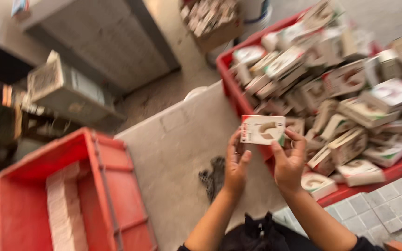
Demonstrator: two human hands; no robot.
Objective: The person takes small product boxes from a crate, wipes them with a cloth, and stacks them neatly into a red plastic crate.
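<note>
Small white carton [262, 129] held up between both hands, above the tabletop [177, 144] | left hand [236, 163] pinching its left edge | right hand [288, 162] pinching its right edge | red crate [231, 86] of similar cartons just beside.

A red crate [117, 186] with a stacked white row sits lower left; a dark rag [215, 174] lies on the grey worktop [177, 139]; a cardboard box [215, 23] stands at top centre.

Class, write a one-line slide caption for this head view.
Both hands hold a small white box beside a red crate piled with boxes.
</note>
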